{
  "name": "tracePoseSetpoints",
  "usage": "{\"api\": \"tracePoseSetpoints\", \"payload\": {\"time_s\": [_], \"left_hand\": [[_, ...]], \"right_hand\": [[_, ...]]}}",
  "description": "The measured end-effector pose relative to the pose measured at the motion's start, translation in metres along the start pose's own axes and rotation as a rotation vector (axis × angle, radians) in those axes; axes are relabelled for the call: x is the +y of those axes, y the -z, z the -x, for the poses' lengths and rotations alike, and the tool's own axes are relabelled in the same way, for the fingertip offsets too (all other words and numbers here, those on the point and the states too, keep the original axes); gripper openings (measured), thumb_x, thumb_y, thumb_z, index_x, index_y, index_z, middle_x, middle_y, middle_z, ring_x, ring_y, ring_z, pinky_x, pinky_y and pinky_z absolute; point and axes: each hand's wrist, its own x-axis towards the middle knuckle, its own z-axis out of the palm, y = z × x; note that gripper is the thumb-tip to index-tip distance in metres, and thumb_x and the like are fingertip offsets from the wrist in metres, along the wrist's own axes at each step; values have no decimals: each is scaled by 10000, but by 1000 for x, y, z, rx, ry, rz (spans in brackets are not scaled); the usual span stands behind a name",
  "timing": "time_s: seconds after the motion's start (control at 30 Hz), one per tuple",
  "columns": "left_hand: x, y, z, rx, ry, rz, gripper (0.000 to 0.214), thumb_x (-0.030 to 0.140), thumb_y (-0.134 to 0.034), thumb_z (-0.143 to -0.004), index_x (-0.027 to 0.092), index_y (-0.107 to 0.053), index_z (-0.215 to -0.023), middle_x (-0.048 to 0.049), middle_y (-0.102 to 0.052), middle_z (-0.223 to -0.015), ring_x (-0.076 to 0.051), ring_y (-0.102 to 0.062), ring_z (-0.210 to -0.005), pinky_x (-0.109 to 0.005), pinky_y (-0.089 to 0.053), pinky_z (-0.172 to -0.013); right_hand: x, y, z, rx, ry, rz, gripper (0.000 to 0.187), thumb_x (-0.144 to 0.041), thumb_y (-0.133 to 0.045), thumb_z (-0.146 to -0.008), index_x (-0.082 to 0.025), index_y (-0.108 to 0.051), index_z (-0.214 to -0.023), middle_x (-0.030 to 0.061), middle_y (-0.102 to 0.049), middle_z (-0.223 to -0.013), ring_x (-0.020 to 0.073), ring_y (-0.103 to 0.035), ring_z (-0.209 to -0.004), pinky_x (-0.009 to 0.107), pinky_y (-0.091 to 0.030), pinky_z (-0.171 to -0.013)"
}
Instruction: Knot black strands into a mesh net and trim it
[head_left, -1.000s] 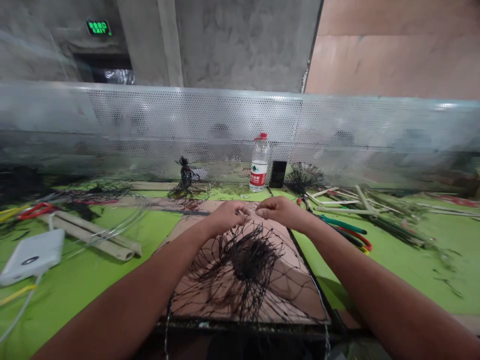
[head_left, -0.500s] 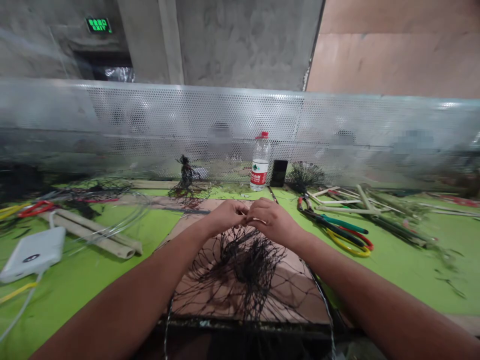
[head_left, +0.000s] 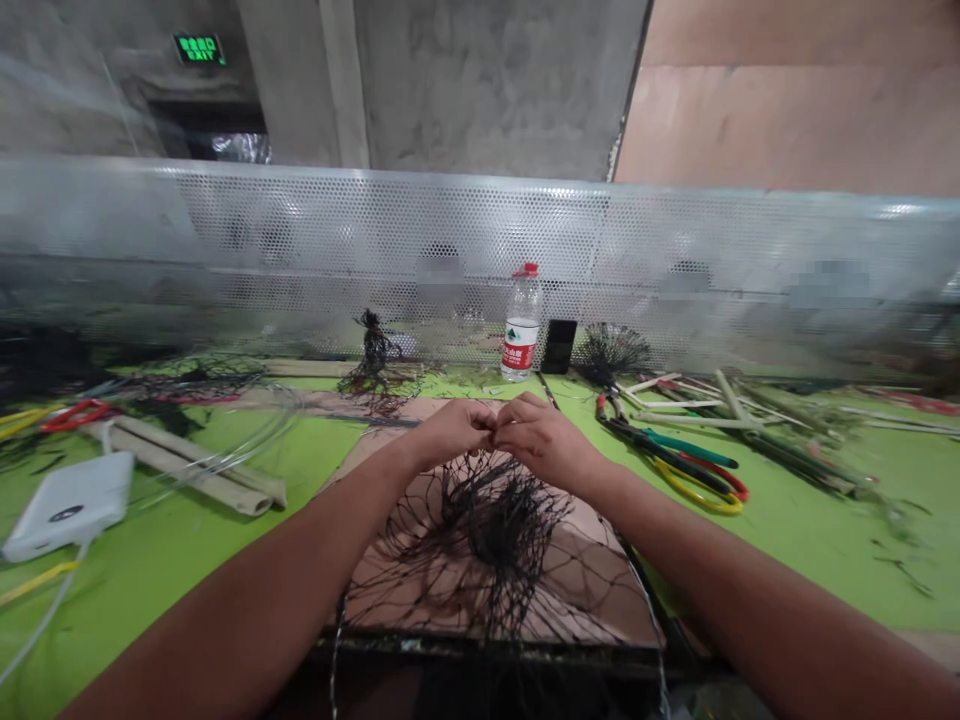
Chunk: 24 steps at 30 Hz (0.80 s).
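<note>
- Head view: the left hand (head_left: 450,432) and right hand (head_left: 541,438) meet knuckle to knuckle at the far edge of a black net (head_left: 487,535), fingers curled tight and pinching its strands between the fingertips.
- The net hangs from that pinch toward the person, bunched into a dark knot at the middle and spread thin over a brown board (head_left: 585,570) that lies on the green table (head_left: 787,540).
- Just right of the right hand lie pliers (head_left: 694,475) with green, red and yellow handles, and beyond them loose sticks.
- To the far left lie bamboo tubes (head_left: 195,470) and a white power bank (head_left: 67,505) with its cable.
- At the far side a water bottle (head_left: 520,325) stands upright against a perforated metal screen (head_left: 300,250), a small black box just beside it.
</note>
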Motion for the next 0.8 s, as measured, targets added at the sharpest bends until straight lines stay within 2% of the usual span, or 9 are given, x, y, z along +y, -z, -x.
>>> {"api": "tracePoseSetpoints", "payload": {"time_s": [0.17, 0.3, 0.5, 0.57, 0.7, 0.73, 0.8], "left_hand": [[1, 5, 2, 10, 46, 44, 209, 272, -659, -668, 100, -644, -786, 11, -552, -665, -88, -437, -605, -210, -331, -581], [5, 8, 4, -5, 44, 73, 197, 271, -642, -694, 111, -625, -807, -5, -581, -727, -102, -479, -662, -223, -365, -644], [6, 5, 3, 16, 67, 70, 216, 300, -659, -700, 114, -609, -797, -14, -591, -752, -113, -502, -700, -237, -385, -688], [8, 5, 3, 14, 77, 57, 236, 327, -665, -700, 116, -607, -789, -19, -591, -753, -113, -503, -695, -237, -385, -677], [11, 5, 4, 61, 112, 79, 287, 379, -666, -702, 131, -585, -821, 0, -559, -700, -96, -473, -611, -227, -377, -605], [11, 5, 5, 82, 115, 76, 289, 380, -668, -699, 134, -582, -824, 4, -552, -693, -93, -468, -602, -224, -376, -593], [10, 4, 4, 99, 113, 54, 285, 370, -676, -690, 134, -587, -822, -5, -555, -720, -96, -477, -620, -220, -380, -583]], "right_hand": [[4, 2, 1, -5, 25, 34, 141, -169, -515, -873, -143, -652, -851, 98, -618, -923, 196, -500, -904, 358, -413, -834], [5, 7, 0, -13, 64, -18, 147, -165, -543, -853, -170, -667, -774, 70, -626, -888, 178, -522, -871, 353, -406, -828], [6, 9, 1, -159, 114, -316, 122, -212, -567, -845, -185, -670, -786, 62, -651, -865, 156, -571, -866, 338, -428, -838], [8, 8, 3, -107, -23, -467, 89, -248, -608, -815, -175, -659, -804, 63, -657, -849, 158, -586, -834, 332, -449, -796], [12, 6, 4, 147, -545, -796, 194, -355, -574, -824, -178, -560, -747, 19, -611, -670, 130, -570, -621, 295, -469, -614], [12, 6, 4, 172, -637, -855, 204, -368, -570, -821, -183, -536, -742, 6, -593, -632, 125, -559, -583, 288, -466, -586], [12, 4, 3, 135, -737, -897, 208, -377, -603, -787, -185, -530, -753, -13, -563, -582, 117, -535, -533, 270, -450, -541]]}}
